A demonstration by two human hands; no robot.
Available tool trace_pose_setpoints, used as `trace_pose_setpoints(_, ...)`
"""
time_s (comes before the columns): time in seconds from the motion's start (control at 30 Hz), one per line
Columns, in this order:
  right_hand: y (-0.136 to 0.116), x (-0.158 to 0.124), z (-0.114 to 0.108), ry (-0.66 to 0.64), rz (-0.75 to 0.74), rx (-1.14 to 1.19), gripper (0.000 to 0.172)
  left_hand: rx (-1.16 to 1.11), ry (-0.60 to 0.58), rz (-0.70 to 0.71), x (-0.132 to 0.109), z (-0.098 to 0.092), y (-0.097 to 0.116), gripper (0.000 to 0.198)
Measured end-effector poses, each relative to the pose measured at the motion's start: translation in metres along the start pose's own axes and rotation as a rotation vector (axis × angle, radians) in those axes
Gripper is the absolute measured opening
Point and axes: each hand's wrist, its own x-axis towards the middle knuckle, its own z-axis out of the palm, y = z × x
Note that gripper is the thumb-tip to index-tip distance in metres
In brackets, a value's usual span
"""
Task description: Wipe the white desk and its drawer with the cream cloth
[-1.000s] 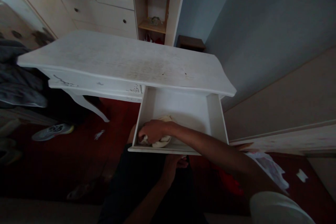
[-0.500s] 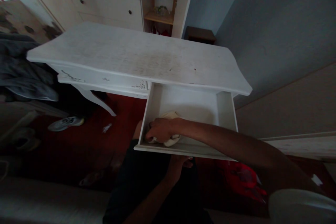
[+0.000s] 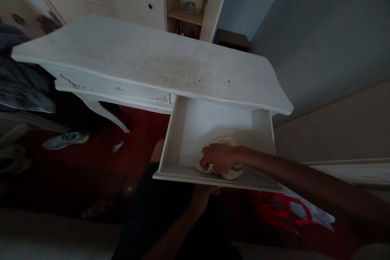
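Observation:
A white drawer [image 3: 263, 130] is pulled out of the white desk [image 3: 122, 53]. Inside it, close to the front panel, my right hand [image 3: 221, 157] presses down on a crumpled cream cloth [image 3: 232, 172], fingers curled into it. The cloth bunches out on both sides of the hand. Below the drawer's front edge is my left hand [image 3: 202, 196], apparently against the underside; its fingers are mostly hidden by the front panel and in shadow.
Dark smudges mark the desktop. A red bag [image 3: 274, 207] lies on the floor at right, a sneaker [image 3: 65, 140] at left. Grey fabric [image 3: 24, 81] hangs beside the desk. A white cabinet [image 3: 128, 6] stands behind, with an open compartment.
My right hand has moved with the cloth from the drawer's left front corner rightward along the front. My left hand stays under the drawer. The view has shifted slightly.

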Motion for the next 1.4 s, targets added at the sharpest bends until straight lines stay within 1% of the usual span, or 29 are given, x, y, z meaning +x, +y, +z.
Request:
trace_pose_setpoints(0.13, 0.018, -0.03, 0.02, 0.003, 0.081, 0.166, 0.041, 0.052, -0.019, -0.023, -0.001, -0.001, 0.003, 0.035)
trace_pose_setpoints(0.3, 0.04, -0.063, 0.04, -0.01, 0.286, 0.504, 0.047, 0.104, -0.035, -0.003, 0.003, -0.007, 0.0, 0.034)
trace_pose_setpoints(0.37, 0.046, -0.073, 0.046, -0.017, 0.337, 0.569, 0.047, 0.117, -0.042, 0.004, 0.005, -0.009, -0.001, 0.033)
trace_pose_setpoints(0.47, 0.048, -0.081, 0.05, -0.009, 0.382, 0.578, 0.047, 0.114, -0.031, -0.005, 0.007, -0.009, -0.002, 0.032)
trace_pose_setpoints(0.57, 0.045, -0.085, 0.05, -0.001, 0.426, 0.509, 0.045, 0.146, -0.03, -0.029, 0.007, -0.009, 0.0, 0.033)
trace_pose_setpoints(0.63, 0.042, -0.087, 0.05, 0.033, 0.445, 0.428, 0.044, 0.163, -0.03, -0.019, 0.007, -0.01, 0.0, 0.033)
trace_pose_setpoints(0.73, 0.035, -0.092, 0.055, 0.135, 0.453, 0.281, 0.044, 0.154, -0.03, 0.009, 0.008, -0.012, -0.005, 0.033)
trace_pose_setpoints(0.83, 0.027, -0.095, 0.068, 0.24, 0.493, 0.116, 0.05, 0.151, -0.024, 0.037, 0.011, -0.015, -0.013, 0.03)
trace_pose_setpoints(0.87, 0.025, -0.095, 0.073, 0.278, 0.522, 0.054, 0.055, 0.157, -0.021, 0.052, 0.013, -0.016, -0.016, 0.029)
trace_pose_setpoints(0.93, 0.021, -0.092, 0.081, 0.35, 0.625, -0.072, 0.063, 0.181, -0.017, 0.066, 0.017, -0.019, -0.021, 0.028)
trace_pose_setpoints(1.03, 0.02, -0.084, 0.085, 0.394, 0.81, -0.205, 0.065, 0.209, -0.016, 0.048, 0.023, -0.021, -0.026, 0.03)
trace_pose_setpoints(1.13, 0.027, -0.075, 0.076, 0.414, 0.897, -0.256, 0.059, 0.219, -0.028, 0.034, 0.03, -0.023, -0.029, 0.031)
trace_pose_setpoints(1.2, 0.037, -0.071, 0.067, 0.456, 0.933, -0.287, 0.054, 0.227, -0.024, 0.031, 0.033, -0.023, -0.03, 0.032)
trace_pose_setpoints(1.3, 0.056, -0.067, 0.051, 0.532, 0.997, -0.331, 0.049, 0.23, -0.011, 0.017, 0.035, -0.023, -0.03, 0.032)
trace_pose_setpoints(1.4, 0.078, -0.063, 0.032, 0.571, 1.042, -0.342, 0.048, 0.194, -0.018, 0.043, 0.033, -0.023, -0.028, 0.033)
